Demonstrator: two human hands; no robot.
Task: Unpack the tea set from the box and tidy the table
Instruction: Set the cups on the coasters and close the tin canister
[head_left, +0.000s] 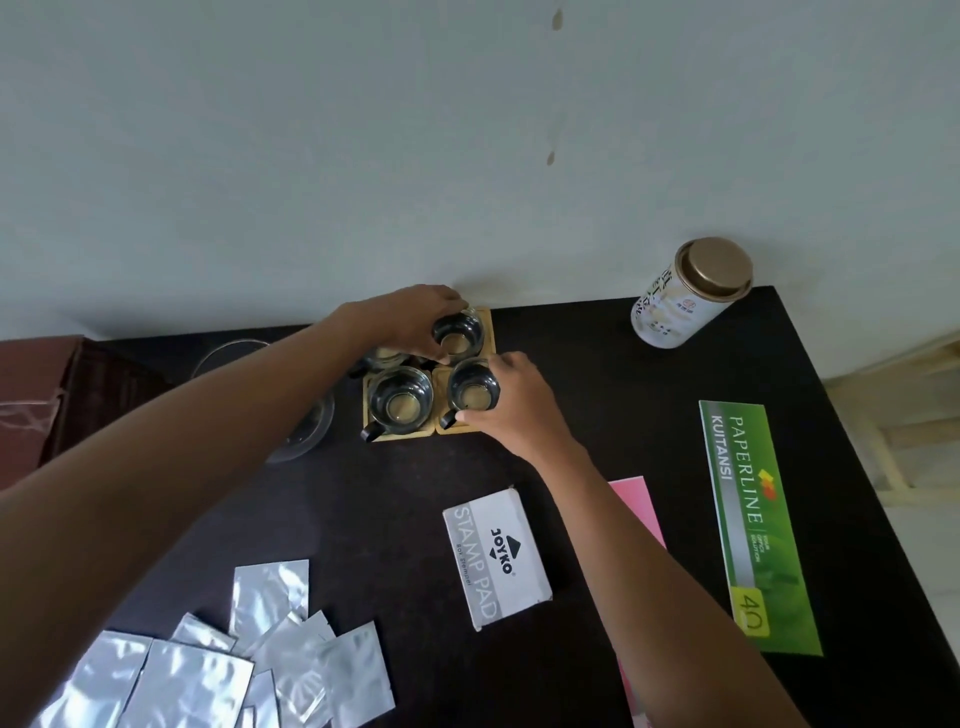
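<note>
Your left hand (410, 322) wraps around the far right cup (459, 335), and your right hand (511, 400) pinches the near right cup (472, 392) by its rim and handle. Four glass cups sit on wooden coasters (457, 429) at 12 o'clock on the black table (597, 395), against the wall. A tea tin (685, 293) stands at 2 o'clock. Foil packets (208, 670) lie at 7 o'clock, a stamp pad box (496, 558) near centre.
</note>
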